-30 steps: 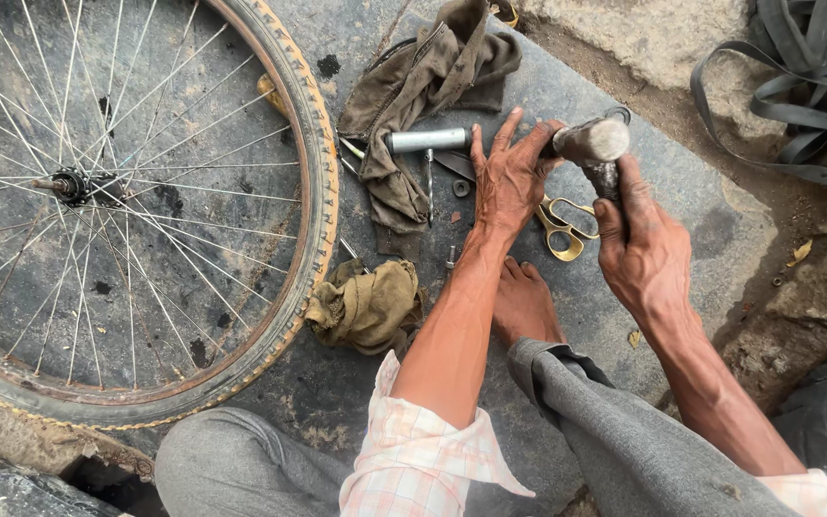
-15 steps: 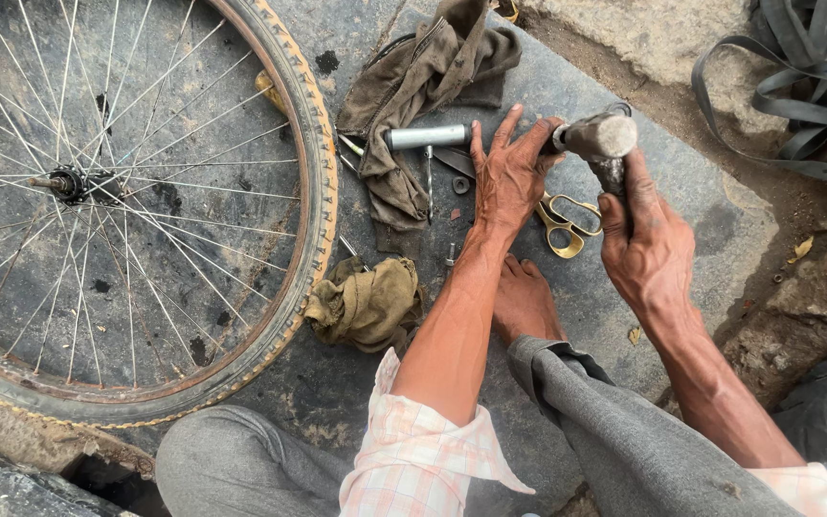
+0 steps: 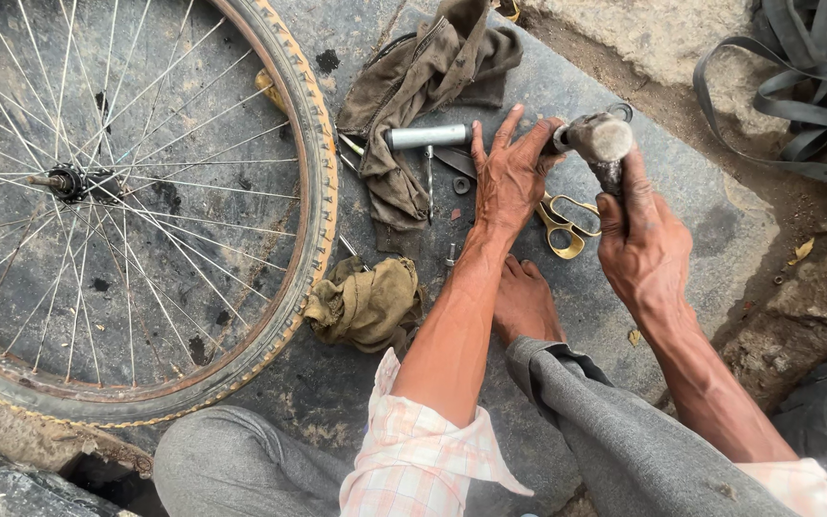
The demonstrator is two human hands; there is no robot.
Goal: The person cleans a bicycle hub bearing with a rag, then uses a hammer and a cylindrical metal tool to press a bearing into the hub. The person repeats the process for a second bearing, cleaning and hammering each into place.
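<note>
My right hand (image 3: 641,244) grips the handle of a hammer (image 3: 599,142), whose grey metal head points up and left. My left hand (image 3: 509,174) is spread with fingers apart, its fingertips touching the hammer head and resting over small parts on the dark stone slab (image 3: 681,220). Under the left hand's fingers lies a grey metal tube (image 3: 425,136). Brass-handled scissors (image 3: 565,222) lie on the slab between my two hands. My bare foot (image 3: 525,303) rests on the slab below the left wrist.
A spoked bicycle wheel (image 3: 126,191) with a worn tan tyre lies flat at the left. A brown rag (image 3: 433,72) lies at the top, another rag (image 3: 366,304) near the wheel rim. Small bolts and washers (image 3: 459,184) lie scattered. Black rubber strips (image 3: 796,86) lie at top right.
The hammer in my right hand has shifted slightly, and my left hand's fingers have closed in on its head. The wheel and rags have not moved.
</note>
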